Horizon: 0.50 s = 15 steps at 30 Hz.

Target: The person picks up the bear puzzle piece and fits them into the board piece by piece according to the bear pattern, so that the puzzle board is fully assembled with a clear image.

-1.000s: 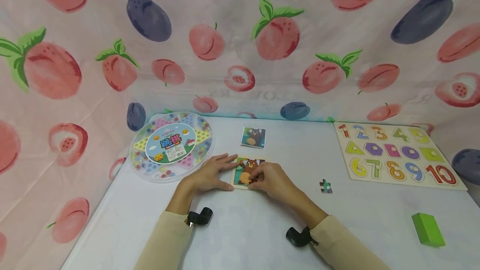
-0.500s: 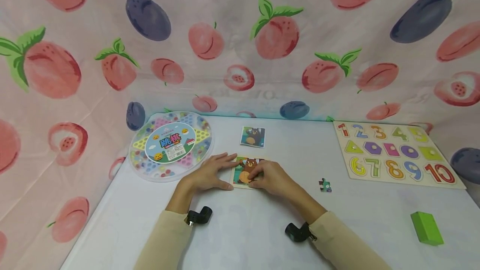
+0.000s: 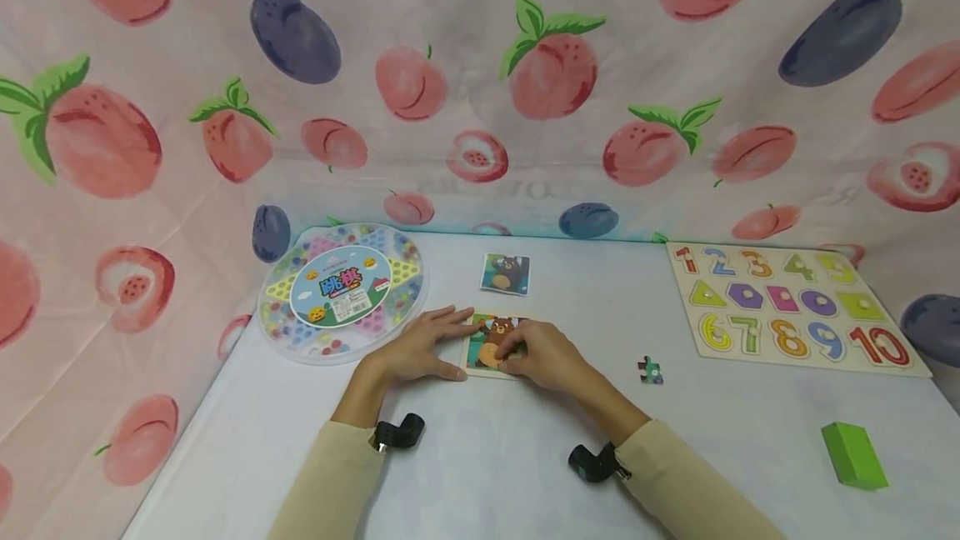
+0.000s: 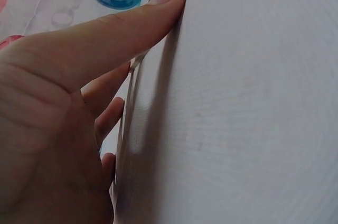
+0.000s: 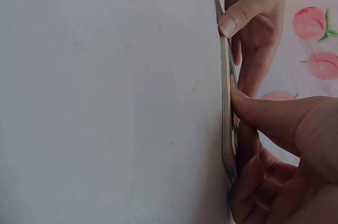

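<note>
A small bear jigsaw puzzle [image 3: 484, 347] in a pale, thin frame lies flat in the middle of the white table. My left hand [image 3: 416, 347] spreads along its left side, fingers fairly straight; in the left wrist view the thumb [image 4: 121, 31] touches the near edge. Over the right part of the puzzle, my right hand [image 3: 551, 361] has curled fingers, with thumb and index together at a puzzle piece mostly hidden by them. The right wrist view shows the right thumb [image 5: 274, 118] against the puzzle's face. A loose jigsaw piece [image 3: 651, 371] lies to the right.
Behind the puzzle lies a bear picture card [image 3: 506, 274]. A round Chinese checkers set [image 3: 341, 294] is at the left back. At the right are a wooden number board [image 3: 765, 340] and a green block [image 3: 855, 457]. A fruit-print curtain [image 3: 480, 90] hangs behind the table.
My right hand and wrist have shifted very slightly left over the puzzle. The left hand and the loose piece keep their places.
</note>
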Tool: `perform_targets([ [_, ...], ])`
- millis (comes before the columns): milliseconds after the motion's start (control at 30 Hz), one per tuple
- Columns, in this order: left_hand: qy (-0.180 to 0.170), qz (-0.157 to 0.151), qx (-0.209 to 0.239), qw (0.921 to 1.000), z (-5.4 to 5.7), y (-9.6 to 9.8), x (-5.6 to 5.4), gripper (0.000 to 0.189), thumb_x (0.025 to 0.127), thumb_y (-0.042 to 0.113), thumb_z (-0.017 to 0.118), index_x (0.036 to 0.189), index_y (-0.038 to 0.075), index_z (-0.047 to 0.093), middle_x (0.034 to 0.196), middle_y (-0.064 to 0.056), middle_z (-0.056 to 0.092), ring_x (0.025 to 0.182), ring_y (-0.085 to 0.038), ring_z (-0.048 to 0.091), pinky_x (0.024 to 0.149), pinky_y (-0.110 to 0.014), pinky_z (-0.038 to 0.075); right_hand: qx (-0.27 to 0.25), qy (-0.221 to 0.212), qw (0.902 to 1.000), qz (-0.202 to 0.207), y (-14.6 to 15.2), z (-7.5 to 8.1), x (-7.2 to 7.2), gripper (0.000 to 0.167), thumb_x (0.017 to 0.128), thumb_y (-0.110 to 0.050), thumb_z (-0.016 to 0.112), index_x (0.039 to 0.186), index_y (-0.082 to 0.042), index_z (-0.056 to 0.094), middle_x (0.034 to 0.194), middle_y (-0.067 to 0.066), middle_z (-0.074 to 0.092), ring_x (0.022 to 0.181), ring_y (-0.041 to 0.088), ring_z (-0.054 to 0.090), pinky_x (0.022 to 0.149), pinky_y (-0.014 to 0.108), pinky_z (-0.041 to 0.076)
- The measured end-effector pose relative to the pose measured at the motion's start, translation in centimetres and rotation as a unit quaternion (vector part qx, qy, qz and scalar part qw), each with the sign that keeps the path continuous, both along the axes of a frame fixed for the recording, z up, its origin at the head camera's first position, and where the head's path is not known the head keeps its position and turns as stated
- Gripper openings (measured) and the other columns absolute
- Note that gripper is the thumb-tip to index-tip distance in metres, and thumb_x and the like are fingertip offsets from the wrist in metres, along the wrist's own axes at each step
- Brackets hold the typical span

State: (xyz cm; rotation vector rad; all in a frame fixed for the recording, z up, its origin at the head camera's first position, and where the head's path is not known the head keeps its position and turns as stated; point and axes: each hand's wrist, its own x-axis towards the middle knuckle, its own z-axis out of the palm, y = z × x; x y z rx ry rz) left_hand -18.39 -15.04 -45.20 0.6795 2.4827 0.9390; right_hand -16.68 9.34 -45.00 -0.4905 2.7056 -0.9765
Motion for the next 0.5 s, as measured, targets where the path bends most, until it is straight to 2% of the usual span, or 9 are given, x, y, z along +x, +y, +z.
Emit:
perform_targets([
  [200, 0.001, 0.0, -0.01, 1.0, 0.1, -0.1, 0.0, 0.074, 0.083, 0.033, 0.084, 0.149, 0.023, 0.053, 0.169, 0.005, 0.033, 0.162, -0.03, 0.015, 0.128, -0.067, 0.01, -0.01, 0.005, 0.9999, 0.004, 0.0, 0.0, 0.1, 0.007, 0.083, -0.014, 0.084, 0.088, -0.018, 0.081, 0.09, -0.006, 0.076, 0.095, 0.013, 0.064, 0.092, 0.04, 0.054],
  [300, 0.002, -0.002, -0.015, 0.9999, 0.3, 0.0, 0.0, 0.073, 0.083, 0.032, 0.084, 0.149, 0.022, 0.054, 0.169, 0.005, 0.033, 0.162, -0.03, 0.015, 0.128, -0.067, 0.011, -0.018, 0.01, 0.9997, 0.014, 0.1, -0.1, 0.1, 0.006, 0.084, -0.014, 0.083, 0.09, -0.016, 0.081, 0.09, -0.004, 0.076, 0.095, 0.013, 0.065, 0.09, 0.038, 0.055],
  [400, 0.001, -0.005, -0.018, 0.9998, 0.3, 0.0, 0.0, 0.073, 0.084, 0.032, 0.083, 0.149, 0.023, 0.053, 0.169, 0.005, 0.032, 0.162, -0.03, 0.015, 0.128, -0.066, 0.011, -0.032, 0.008, 0.999, 0.028, 0.5, -0.2, 0.1, 0.007, 0.086, -0.016, 0.081, 0.092, -0.015, 0.081, 0.093, -0.003, 0.075, 0.092, 0.011, 0.062, 0.084, 0.03, 0.053],
  [500, 0.0, -0.007, -0.022, 0.9997, 0.2, 0.0, 0.0, 0.073, 0.084, 0.033, 0.083, 0.15, 0.023, 0.053, 0.169, 0.006, 0.032, 0.161, -0.031, 0.015, 0.128, -0.067, 0.012, -0.052, -0.008, 0.9978, 0.04, 1.2, -0.2, 0.1, 0.01, 0.088, -0.019, 0.08, 0.098, -0.016, 0.08, 0.096, 0.0, 0.072, 0.08, 0.011, 0.058, 0.069, 0.024, 0.05],
])
